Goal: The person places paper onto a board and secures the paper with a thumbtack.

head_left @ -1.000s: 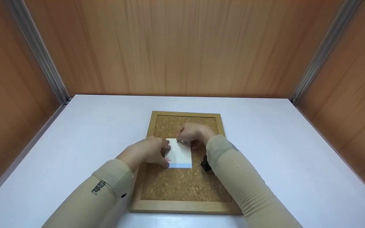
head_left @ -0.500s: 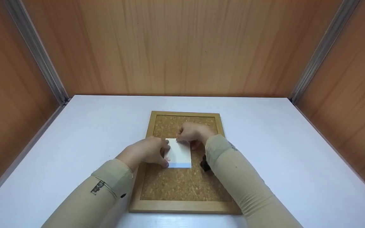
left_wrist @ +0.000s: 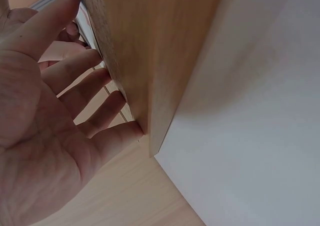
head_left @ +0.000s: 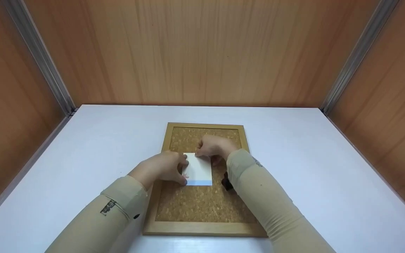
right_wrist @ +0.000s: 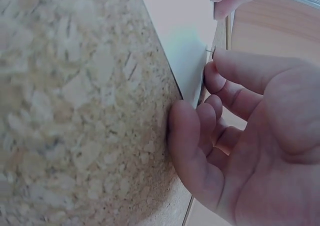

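A small white paper (head_left: 199, 170) with a light blue bottom strip and a pinkish mark lies on a framed cork board (head_left: 192, 207). My left hand (head_left: 164, 168) rests at the paper's left side, thumb near the lower corner and fingers spread; in the left wrist view its fingertips touch the board. At the paper's upper edge, my right hand (head_left: 214, 147) pinches a thumbtack (right_wrist: 214, 53) between thumb and index finger. The tack's thin metal point faces the paper; I cannot tell whether it has pierced it. Another right fingertip touches the cork beside the paper's corner.
A white table (head_left: 294, 151) surrounds the board. Wood-grain panels (head_left: 202, 52) stand at the back and both sides, with metal posts in the corners. A small black object (head_left: 227, 183) shows beside the right sleeve, over the cork.
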`<state>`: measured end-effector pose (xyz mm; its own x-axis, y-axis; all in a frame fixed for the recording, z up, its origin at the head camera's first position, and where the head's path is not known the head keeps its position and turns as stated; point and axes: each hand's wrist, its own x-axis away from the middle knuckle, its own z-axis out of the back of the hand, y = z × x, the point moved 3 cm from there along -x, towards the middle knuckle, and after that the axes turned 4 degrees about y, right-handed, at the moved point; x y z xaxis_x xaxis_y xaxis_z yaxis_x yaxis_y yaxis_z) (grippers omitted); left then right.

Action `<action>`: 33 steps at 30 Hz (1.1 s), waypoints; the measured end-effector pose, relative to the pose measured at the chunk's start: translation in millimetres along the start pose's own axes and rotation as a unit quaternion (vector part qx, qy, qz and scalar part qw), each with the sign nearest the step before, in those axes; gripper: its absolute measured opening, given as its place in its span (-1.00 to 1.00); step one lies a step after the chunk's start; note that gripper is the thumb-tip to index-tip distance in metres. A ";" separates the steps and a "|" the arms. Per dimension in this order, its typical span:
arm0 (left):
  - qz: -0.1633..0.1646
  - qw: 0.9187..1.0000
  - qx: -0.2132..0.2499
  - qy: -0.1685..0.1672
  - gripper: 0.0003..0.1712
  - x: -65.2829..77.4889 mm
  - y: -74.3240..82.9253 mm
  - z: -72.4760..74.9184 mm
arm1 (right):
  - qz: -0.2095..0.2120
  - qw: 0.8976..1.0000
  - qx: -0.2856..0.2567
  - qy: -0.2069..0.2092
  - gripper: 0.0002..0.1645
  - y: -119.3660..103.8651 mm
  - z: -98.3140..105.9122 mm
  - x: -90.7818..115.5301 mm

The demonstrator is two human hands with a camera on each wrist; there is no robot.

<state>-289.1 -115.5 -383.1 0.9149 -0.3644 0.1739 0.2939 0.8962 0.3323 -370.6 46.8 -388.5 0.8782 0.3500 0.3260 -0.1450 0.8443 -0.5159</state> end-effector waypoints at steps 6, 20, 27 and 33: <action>0.003 1.000 0.000 -0.003 -0.26 -0.8 -0.4 0.2 | 0.005 1.000 0.021 0.012 -0.70 -4.8 -1.1 -0.3; -0.006 1.000 0.008 -0.001 -0.27 0.7 2.9 -1.8 | 0.034 0.999 0.005 0.010 -0.70 5.6 -0.4 0.7; -0.012 1.000 -0.009 -0.004 -0.26 3.1 1.5 -3.6 | 0.064 0.997 -0.033 -0.002 -0.71 14.6 0.4 2.1; -0.024 0.999 -0.032 -0.009 -0.23 5.1 -1.2 -5.6 | 0.098 0.993 -0.068 0.008 -0.75 21.7 5.6 4.9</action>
<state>-283.2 -117.0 -387.8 0.8945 -0.4111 0.1759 0.3545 0.8917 0.2813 -371.9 69.2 -393.6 0.8471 0.4939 0.1964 -0.2514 0.6978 -0.6707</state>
